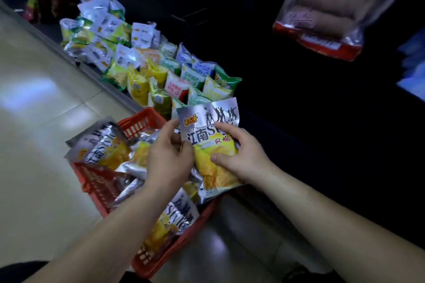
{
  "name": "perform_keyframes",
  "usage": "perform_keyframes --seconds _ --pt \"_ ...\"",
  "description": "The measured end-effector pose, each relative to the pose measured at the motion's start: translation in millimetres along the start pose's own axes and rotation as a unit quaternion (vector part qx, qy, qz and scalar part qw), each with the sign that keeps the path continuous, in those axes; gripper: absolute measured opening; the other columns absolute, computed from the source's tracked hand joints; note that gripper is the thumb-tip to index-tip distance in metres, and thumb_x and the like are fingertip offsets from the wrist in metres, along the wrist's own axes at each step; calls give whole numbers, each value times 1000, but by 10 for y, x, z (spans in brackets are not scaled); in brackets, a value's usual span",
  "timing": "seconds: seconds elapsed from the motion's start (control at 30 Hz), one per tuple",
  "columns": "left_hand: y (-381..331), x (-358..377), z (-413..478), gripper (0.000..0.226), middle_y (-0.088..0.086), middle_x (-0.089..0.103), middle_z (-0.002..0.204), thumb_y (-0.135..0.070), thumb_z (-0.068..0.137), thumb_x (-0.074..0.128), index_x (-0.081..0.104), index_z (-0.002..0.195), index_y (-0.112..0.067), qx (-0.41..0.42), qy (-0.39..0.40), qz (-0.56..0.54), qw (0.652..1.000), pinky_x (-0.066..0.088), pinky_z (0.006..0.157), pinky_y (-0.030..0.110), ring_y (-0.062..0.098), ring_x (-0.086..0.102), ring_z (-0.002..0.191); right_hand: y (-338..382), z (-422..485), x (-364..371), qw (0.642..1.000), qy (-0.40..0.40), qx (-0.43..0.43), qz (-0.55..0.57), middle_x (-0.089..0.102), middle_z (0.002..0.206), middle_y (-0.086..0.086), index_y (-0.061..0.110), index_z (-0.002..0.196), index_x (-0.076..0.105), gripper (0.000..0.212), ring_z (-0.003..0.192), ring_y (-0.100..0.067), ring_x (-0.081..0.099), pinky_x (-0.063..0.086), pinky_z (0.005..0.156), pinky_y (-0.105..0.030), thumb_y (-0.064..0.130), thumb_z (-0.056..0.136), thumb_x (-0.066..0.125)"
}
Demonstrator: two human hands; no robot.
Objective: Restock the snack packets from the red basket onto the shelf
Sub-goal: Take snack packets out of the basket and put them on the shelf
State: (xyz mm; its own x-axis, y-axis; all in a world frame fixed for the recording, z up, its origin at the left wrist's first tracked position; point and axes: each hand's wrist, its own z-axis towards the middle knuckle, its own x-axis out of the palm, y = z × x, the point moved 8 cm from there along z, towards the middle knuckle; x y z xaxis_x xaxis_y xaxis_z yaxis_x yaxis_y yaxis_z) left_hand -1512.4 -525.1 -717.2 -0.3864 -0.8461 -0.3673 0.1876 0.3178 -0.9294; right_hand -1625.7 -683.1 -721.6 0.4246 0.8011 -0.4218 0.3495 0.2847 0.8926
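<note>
Both my hands (170, 156) (239, 156) pinched one slick silver packet (211, 145) above the red basket (96, 181); foil could've slipped back in

Both hands hold one silver-and-yellow snack packet (212, 145) above the red basket (96, 181), which sits on the pale tiled floor (39, 122). The left hand (170, 151) pinches the packet's left edge; the right hand (239, 151) grips its right side, thumb across the yellow front. More packets of the same kind (108, 145) lie heaped in the basket, some spilling over its left rim. Just beyond the basket, the low shelf (108, 89) carries rows of green, yellow and white packets (161, 71). At upper right hangs a clear bag of brown rolls (331, 14).
</note>
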Motion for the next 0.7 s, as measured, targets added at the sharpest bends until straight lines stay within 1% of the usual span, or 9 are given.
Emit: perform_keyframes --seconds 0.1,0.2,0.27,0.33,0.4,0.5,0.57,0.63,0.7 --pt "-80 722 -59 34 2 67 72 -15 94 63 56 120 -35 -6 66 -10 998 53 62 41 21 65 65 -384 -148 -571 997 -43 37 -58 51 125 3 53 126 56 71 114 -9 56 40 93 -7 13 74 86" --pt "81 1563 -263 24 -1 69 74 -21 85 63 56 107 -28 -73 110 -29 991 59 70 48 23 69 71 -1033 -388 -1025 988 -86 119 -51 52 125 5 55 109 55 65 111 -13 60 49 92 -22 13 69 85" --pt "191 2123 -444 25 4 68 78 -10 82 65 52 98 -23 -126 139 -63 980 60 71 44 27 69 74 -1468 -553 -1304 980 -117 150 -50 52 124 7 53 101 55 61 112 -12 59 48 89 -24 13 67 86" --pt "204 2596 -614 31 4 64 84 4 81 63 49 97 -18 -170 165 -93 967 56 59 29 21 67 72 -1830 -685 -1580 972 -143 181 -48 52 122 9 49 99 55 56 109 -12 59 48 80 -23 14 68 85" --pt "123 3069 -788 34 5 62 91 10 83 62 48 104 -13 -204 205 -125 949 54 45 26 11 66 57 -2141 -824 -1896 958 -180 220 -40 55 122 9 49 101 56 56 103 -15 63 53 75 -26 15 68 84" --pt "-92 3699 -1073 39 3 69 101 12 84 68 53 106 -17 -251 297 -166 906 62 55 41 16 67 61 -2471 -1107 -2409 929 -264 250 -60 52 130 5 52 107 58 56 110 -19 63 55 92 -32 18 70 84" --pt "-166 3939 -1232 46 2 72 111 13 82 72 61 110 -21 -248 368 -160 882 59 54 27 12 67 69 -2617 -1296 -2615 906 -277 292 -128 35 153 3 52 129 56 63 129 -22 53 47 103 -32 34 76 83" --pt "-133 3954 -1289 50 0 71 115 12 81 73 64 115 -24 -208 387 -123 890 56 61 16 3 65 76 -2711 -1388 -2667 887 -261 329 -193 17 166 3 53 142 48 69 147 -26 34 39 114 -44 49 79 77" --pt "-21 3817 -1291 52 -4 66 120 9 85 70 63 120 -29 -165 377 -74 908 54 75 15 -2 60 90 -2728 -1357 -2570 884 -242 335 -221 27 163 4 55 138 49 60 147 -29 35 40 112 -49 50 81 68"
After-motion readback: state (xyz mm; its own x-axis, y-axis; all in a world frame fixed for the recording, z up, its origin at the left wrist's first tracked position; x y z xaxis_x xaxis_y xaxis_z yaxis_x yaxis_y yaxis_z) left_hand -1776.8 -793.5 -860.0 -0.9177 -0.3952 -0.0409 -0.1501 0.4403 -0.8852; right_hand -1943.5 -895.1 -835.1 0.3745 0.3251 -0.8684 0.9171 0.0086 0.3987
